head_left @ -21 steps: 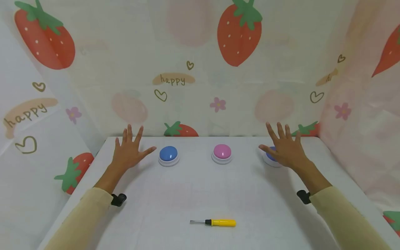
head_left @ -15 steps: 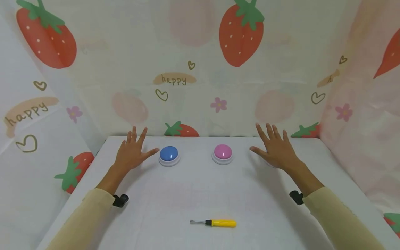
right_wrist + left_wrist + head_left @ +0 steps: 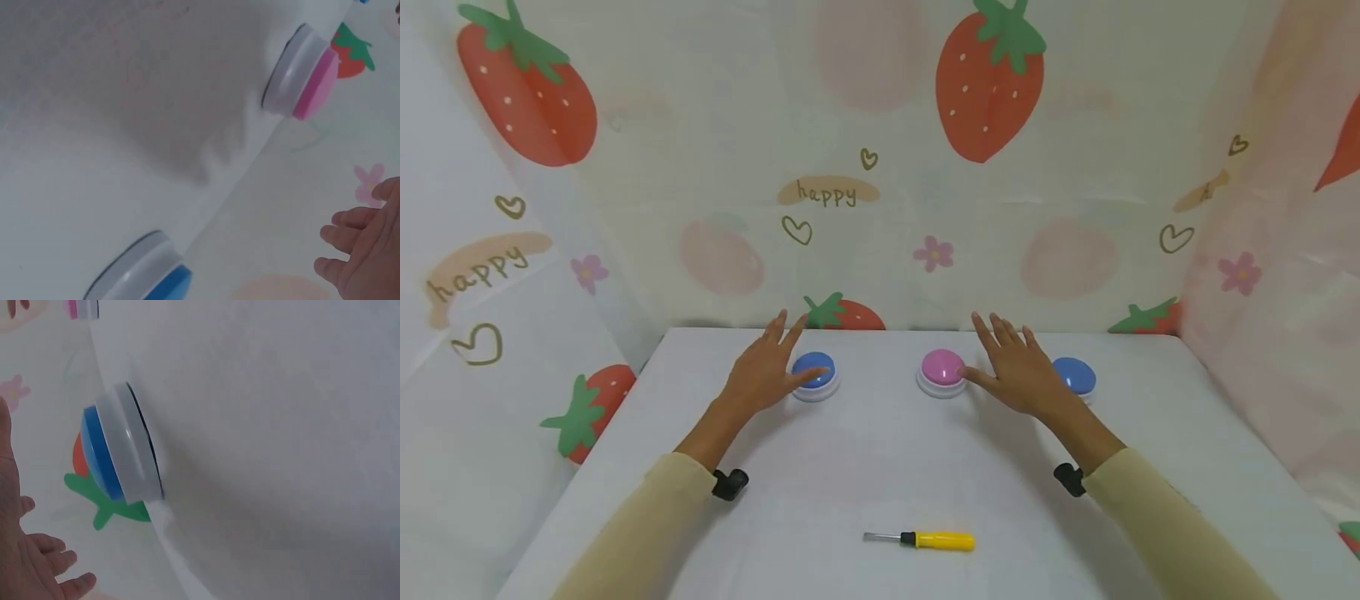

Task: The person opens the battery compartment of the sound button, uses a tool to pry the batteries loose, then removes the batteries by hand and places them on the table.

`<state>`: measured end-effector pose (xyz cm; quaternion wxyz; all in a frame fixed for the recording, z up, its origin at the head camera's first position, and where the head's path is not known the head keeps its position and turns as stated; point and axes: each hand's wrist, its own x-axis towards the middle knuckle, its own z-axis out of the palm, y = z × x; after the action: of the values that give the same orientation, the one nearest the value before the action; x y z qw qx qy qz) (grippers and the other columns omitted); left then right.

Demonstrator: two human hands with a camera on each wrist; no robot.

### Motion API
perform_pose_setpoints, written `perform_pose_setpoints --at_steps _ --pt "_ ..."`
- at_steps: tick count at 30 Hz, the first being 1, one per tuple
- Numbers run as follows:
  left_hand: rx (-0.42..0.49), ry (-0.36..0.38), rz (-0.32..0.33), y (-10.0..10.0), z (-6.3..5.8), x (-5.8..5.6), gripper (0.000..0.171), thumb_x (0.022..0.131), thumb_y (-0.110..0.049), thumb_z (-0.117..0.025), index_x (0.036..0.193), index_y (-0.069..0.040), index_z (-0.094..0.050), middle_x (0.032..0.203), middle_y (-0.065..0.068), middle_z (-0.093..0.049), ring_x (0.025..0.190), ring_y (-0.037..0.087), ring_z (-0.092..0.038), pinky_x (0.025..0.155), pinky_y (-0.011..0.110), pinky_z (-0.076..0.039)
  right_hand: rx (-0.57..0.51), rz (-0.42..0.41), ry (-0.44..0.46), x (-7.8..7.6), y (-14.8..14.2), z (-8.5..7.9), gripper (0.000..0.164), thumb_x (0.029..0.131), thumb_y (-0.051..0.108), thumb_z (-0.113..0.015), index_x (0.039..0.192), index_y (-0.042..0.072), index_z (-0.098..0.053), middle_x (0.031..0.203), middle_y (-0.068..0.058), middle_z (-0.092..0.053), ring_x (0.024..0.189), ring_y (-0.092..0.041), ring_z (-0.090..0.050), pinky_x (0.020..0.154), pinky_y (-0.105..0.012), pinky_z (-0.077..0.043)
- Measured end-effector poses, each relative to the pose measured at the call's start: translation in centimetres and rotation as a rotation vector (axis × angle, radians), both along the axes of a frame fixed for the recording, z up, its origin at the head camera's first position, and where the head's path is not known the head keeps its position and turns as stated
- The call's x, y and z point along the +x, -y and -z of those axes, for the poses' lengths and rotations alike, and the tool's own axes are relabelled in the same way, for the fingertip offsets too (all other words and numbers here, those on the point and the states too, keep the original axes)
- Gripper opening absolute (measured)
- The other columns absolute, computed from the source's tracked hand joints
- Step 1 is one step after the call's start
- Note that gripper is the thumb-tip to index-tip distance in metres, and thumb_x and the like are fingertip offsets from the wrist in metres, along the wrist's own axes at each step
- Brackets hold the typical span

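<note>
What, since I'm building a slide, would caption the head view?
Left hand and right hand hover above a white table with two blue buttons, a pink button and a yellow-handled screwdriver.

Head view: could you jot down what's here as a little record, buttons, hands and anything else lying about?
left button: blue, white base
middle button: pink, white base
right button: blue, partly hidden
left hand: raised near left button, not touching it, holding nothing
right hand: raised between middle and right buttons, touching neither, holding nothing
screwdriver: yellow handle, nearest the person, tip pointing left
table: white
backdrop: strawberry print
</note>
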<state>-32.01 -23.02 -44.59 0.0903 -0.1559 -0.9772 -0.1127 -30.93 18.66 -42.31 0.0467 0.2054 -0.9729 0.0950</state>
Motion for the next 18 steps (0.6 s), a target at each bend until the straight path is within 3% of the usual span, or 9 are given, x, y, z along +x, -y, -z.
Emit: perform_pose_setpoints --at_steps 6,9,18 --pt "0.031 0.018 0.077 -4.2 0.0 -0.9 0.104 0.087 -0.075 -0.058 0.164 -0.018 -0.019 0.167 0.019 -0.017 0.132 0.04 -0.053 0.085 0.051 -0.059 -0.011 0.008 0.049 -0.5 0.5 1.0 0.095 0.098 0.064 -0.05 0.164 0.012 -0.004 0.167 -0.022 -0.013 0.154 -0.038 -0.012 0.124 -0.055 -0.006" --pt "0.059 0.038 0.118 -6.1 0.1 -1.2 0.104 0.086 -0.074 -0.06 0.164 -0.019 -0.019 0.166 0.018 -0.02 0.131 0.039 -0.054 0.082 0.052 -0.059 -0.021 0.003 0.068 -0.5 0.5 1.2 0.096 0.098 0.065 -0.049 0.164 0.011 -0.004 0.167 -0.022 -0.014 0.153 -0.038 -0.015 0.124 -0.054 -0.008" --pt "0.154 0.179 0.244 -10.6 0.9 -2.6 0.105 0.085 -0.067 -0.069 0.164 -0.024 -0.016 0.167 0.019 -0.017 0.146 0.039 -0.036 0.11 0.055 -0.042 -0.069 -0.013 0.102 -1.0 0.7 1.9 0.093 0.099 0.061 -0.052 0.163 0.006 -0.014 0.164 -0.024 -0.023 0.152 -0.039 -0.021 0.124 -0.055 -0.014"
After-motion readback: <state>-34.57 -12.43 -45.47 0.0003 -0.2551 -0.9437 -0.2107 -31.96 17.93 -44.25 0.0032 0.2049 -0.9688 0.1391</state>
